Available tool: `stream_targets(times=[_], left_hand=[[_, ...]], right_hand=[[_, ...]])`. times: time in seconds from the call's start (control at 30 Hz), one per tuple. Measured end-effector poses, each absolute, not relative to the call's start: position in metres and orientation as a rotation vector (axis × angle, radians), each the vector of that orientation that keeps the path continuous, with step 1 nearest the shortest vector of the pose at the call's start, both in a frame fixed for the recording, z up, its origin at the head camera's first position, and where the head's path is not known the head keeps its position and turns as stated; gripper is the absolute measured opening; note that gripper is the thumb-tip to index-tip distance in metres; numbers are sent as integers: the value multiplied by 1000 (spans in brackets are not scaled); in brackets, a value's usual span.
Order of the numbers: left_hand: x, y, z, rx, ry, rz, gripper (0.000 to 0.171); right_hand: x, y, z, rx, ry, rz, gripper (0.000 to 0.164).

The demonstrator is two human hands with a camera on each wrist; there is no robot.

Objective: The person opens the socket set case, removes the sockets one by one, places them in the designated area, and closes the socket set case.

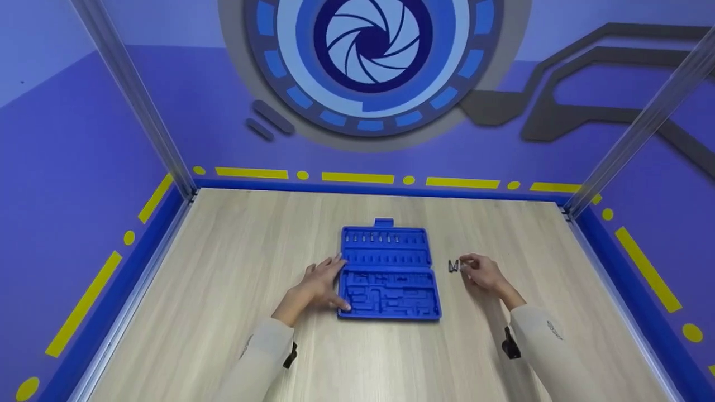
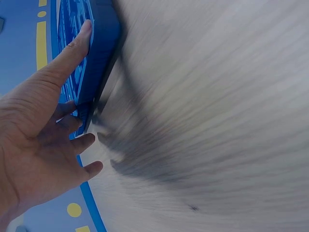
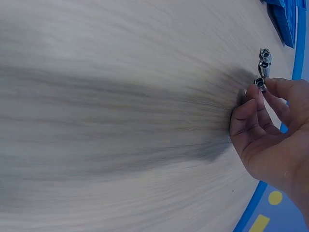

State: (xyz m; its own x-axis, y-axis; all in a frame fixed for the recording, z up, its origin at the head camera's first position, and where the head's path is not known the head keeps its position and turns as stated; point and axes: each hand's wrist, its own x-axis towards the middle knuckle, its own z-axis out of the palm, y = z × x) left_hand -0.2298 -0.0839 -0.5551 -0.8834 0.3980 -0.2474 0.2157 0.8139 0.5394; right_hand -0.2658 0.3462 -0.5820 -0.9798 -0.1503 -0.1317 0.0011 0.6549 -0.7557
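An open blue plastic socket case (image 1: 390, 318) lies flat on the table. Several small metal sockets (image 1: 372, 238) stand in the top row of its far half. At the case's left edge rests my left hand (image 1: 317, 283), thumb on the near half's rim and the other fingers spread toward the far half. To the right of the case, my right hand (image 1: 484, 272) pinches a small metal socket (image 3: 260, 84) between thumb and fingertip. Two more sockets (image 3: 264, 63) stand close beside it on the table.
The wooden table (image 1: 223, 234) extends around the case on all sides. Blue-purple panels (image 1: 447, 156) with yellow marks wall the back and sides. Metal posts (image 1: 134, 100) rise at the back corners. The case's latch tab (image 1: 384, 222) points toward the back wall.
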Motion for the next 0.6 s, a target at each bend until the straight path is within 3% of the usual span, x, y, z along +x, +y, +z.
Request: stream_targets(times=[0.3,0.6], left_hand=[[-233,-82,-556,455,2651,674,120],[-231,-82,-556,467,2661,696,120]], right_hand=[[-272,345,-575,-93,2675,-1267,39],[-295,308,-547,-306,2730,-1283,35]])
